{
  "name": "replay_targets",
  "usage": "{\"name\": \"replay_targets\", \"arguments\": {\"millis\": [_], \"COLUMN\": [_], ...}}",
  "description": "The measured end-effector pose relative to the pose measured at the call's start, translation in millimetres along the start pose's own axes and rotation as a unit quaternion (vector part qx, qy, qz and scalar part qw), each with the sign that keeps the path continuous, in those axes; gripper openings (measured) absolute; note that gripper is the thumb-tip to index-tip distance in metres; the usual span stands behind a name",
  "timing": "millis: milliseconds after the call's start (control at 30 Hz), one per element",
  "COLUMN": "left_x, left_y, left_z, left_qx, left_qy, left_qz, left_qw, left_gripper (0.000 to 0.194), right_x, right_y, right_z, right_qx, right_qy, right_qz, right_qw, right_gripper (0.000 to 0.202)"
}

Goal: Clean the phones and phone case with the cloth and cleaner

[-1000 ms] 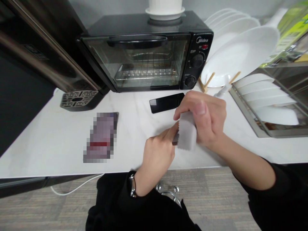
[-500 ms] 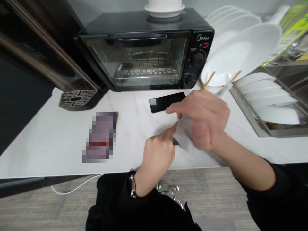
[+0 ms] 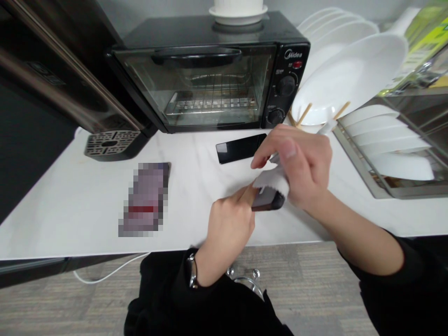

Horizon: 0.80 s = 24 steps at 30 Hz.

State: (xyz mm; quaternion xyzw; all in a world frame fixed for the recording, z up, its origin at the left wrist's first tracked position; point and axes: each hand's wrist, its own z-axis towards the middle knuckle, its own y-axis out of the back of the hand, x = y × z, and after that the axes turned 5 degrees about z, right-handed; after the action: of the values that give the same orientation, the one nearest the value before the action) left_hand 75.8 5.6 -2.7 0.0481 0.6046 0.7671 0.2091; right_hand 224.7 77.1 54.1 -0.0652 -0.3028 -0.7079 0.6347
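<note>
My left hand (image 3: 231,224), with a wristwatch at its wrist, grips the left end of a small dark flat object (image 3: 265,199) just above the white counter. Pinched in my right hand (image 3: 303,163) is a white cloth or tissue (image 3: 271,179), which drapes over the upper part of that object; its dark right corner shows. Behind my hands a black phone-like slab (image 3: 238,148) lies flat, partly hidden by my right fingers. Further left a pixelated phone-shaped item (image 3: 144,198) rests on the counter (image 3: 189,186).
A black toaster oven (image 3: 210,84) stands at the back, with a white saucer (image 3: 238,17) on top. White plates (image 3: 353,74) and a dish rack (image 3: 367,172) are on the right. A machine's drip tray (image 3: 112,143) is at the left.
My right hand has turned and its index finger has curled in. The cloth has shifted, uncovering more of the dark object. My left hand has barely moved.
</note>
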Motion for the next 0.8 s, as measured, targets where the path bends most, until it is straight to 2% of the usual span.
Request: {"name": "replay_targets", "arguments": {"millis": [33, 67, 100, 167, 233, 267, 300, 333, 367, 433, 500, 533, 567, 600, 633, 700, 767, 800], "left_x": [-0.8, -1.3, -1.6, -1.4, -0.4, 0.2, 0.8, 1.3, 1.6, 1.6, 1.1, 0.8, 0.5, 0.4, 0.4, 0.7, 1.0, 0.9], "left_y": [0.8, 1.6, 2.0, 2.1, 1.6, 1.5, 1.5, 1.8, 2.3, 3.5, 4.1, 3.9, 3.4, 2.5, 1.5, -0.4, -1.1, -0.8], "left_z": [-0.1, -0.4, -0.8, -1.4, -1.5, -1.3, -0.9, -0.4, 0.1, 0.7, 0.5, 0.2, -0.2, -0.6, -1.0, -1.1, -0.5, -0.2], "left_qx": [-0.006, -0.01, -0.012, -0.006, 0.007, 0.014, 0.018, 0.02, 0.017, 0.002, -0.017, -0.022, -0.02, -0.01, 0.002, 0.024, 0.024, 0.016], "left_qy": [0.003, 0.007, 0.011, 0.017, 0.017, 0.015, 0.013, 0.011, 0.011, 0.01, 0.01, 0.012, 0.014, 0.016, 0.017, 0.013, 0.01, 0.011], "left_qz": [0.005, 0.009, 0.011, 0.016, 0.02, 0.019, 0.015, 0.012, 0.011, 0.011, 0.013, 0.014, 0.015, 0.018, 0.021, 0.024, 0.02, 0.017], "left_qw": [1.0, 1.0, 1.0, 1.0, 1.0, 1.0, 1.0, 1.0, 1.0, 1.0, 1.0, 1.0, 1.0, 1.0, 1.0, 0.999, 0.999, 1.0], "left_gripper": [0.032, 0.032, 0.032, 0.033, 0.03, 0.027, 0.023, 0.021, 0.021, 0.03, 0.04, 0.04, 0.038, 0.035, 0.032, 0.028, 0.028, 0.03], "right_x": [0.5, 1.2, 1.8, 2.4, 1.7, 1.0, 0.2, -0.6, -1.2, -1.6, -0.3, 0.8, 2.1, 3.4, 4.5, 5.5, 4.4, 3.3], "right_y": [-0.5, -0.9, -1.4, -2.1, -2.5, -2.6, -2.7, -2.8, -3.0, -3.6, -4.4, -4.9, -5.4, -5.8, -6.0, -5.9, -4.9, -4.2], "right_z": [-0.1, -0.4, -1.0, -2.5, -3.6, -3.8, -3.6, -3.2, -2.7, -1.8, -2.0, -2.6, -3.6, -4.8, -6.0, -8.0, -9.0, -9.2], "right_qx": [0.0, -0.004, -0.005, 0.0, 0.027, 0.042, 0.05, 0.052, 0.046, 0.018, -0.004, -0.015, -0.019, -0.011, 0.004, 0.045, 0.07, 0.064], "right_qy": [-0.056, -0.078, -0.065, 0.061, 0.217, 0.271, 0.294, 0.281, 0.238, 0.102, -0.023, -0.04, -0.022, 0.03, 0.105, 0.239, 0.278, 0.252], "right_qz": [0.032, 0.05, 0.048, -0.012, -0.089, -0.117, -0.132, -0.131, -0.115, -0.04, 0.041, 0.056, 0.046, 0.014, -0.03, -0.103, -0.13, -0.129], "right_qw": [0.998, 0.996, 0.997, 0.998, 0.972, 0.954, 0.946, 0.949, 0.963, 0.994, 0.999, 0.997, 0.999, 0.999, 0.994, 0.965, 0.949, 0.957], "right_gripper": [0.05, 0.049, 0.048, 0.046, 0.043, 0.041, 0.039, 0.039, 0.04, 0.044, 0.045, 0.044, 0.043, 0.043, 0.043, 0.045, 0.049, 0.051]}}
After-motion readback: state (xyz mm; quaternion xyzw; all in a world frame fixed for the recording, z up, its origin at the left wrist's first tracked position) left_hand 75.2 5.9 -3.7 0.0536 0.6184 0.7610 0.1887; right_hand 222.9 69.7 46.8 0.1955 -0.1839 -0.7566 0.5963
